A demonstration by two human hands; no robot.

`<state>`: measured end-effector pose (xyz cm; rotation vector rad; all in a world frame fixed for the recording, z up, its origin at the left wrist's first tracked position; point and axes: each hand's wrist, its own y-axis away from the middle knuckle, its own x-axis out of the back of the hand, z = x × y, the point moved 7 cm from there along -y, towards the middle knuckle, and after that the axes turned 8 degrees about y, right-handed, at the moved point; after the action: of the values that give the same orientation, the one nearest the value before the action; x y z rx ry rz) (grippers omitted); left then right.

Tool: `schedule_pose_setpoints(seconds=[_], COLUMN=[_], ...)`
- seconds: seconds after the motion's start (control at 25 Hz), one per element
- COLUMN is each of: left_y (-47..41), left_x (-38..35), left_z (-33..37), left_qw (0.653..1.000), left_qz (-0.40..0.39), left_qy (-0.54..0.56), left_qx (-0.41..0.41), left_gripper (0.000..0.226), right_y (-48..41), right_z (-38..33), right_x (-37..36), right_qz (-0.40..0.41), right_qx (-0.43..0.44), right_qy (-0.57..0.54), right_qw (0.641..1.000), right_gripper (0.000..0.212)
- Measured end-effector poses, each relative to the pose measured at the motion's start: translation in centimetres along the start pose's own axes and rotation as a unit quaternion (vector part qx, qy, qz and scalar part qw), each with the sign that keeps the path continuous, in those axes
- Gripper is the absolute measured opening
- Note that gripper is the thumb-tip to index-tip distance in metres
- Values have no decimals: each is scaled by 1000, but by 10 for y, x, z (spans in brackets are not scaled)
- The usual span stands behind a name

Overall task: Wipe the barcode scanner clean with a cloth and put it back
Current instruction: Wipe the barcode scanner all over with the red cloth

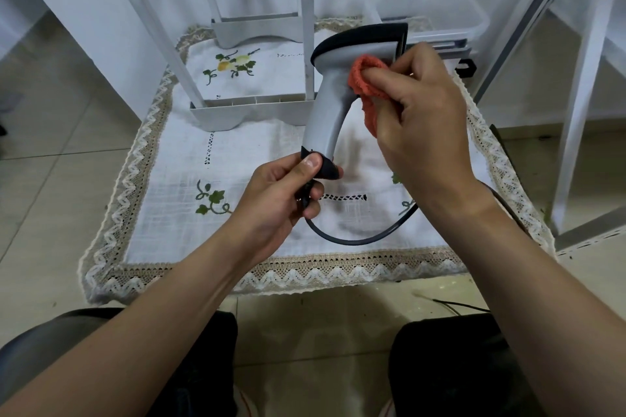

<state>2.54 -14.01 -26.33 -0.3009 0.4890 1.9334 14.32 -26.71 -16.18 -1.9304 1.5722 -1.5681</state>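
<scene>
Here the left hand (pixel 281 193) pinches the base of the scanner (pixel 330 95), held upright above the bench (pixel 169 162), while the right hand (pixel 420 118) grips a bunched cloth (pixel 366 81) and presses it against the scanner's neck

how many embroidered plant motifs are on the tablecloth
3: a yellow-fruit motif by the white stand, a green sprig beside the left hand, and a green motif partly hidden by the right arm. More may be covered.
</scene>
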Motion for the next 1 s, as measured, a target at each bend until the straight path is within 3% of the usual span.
schedule_pose_setpoints(seconds=[0.12,0.36,1.0], left_y=[0,-1,3], left_x=[2,-1,2], left_z=[-1,0,5], left_qw=[1000,1000,1000], left_qz=[3,-5,-2], left_qy=[-8,-12,0], left_qx=[-2,-10,6], left_gripper=[26,33,39], right_y=[3,1,4], right_z=[-6,0,-5], right_x=[-3,5,2], right_qz=[-27,3,-12], right_qx=[23,-18,-12], right_qy=[21,26,-39], right_qw=[999,1000,999], right_gripper=[18,17,18])
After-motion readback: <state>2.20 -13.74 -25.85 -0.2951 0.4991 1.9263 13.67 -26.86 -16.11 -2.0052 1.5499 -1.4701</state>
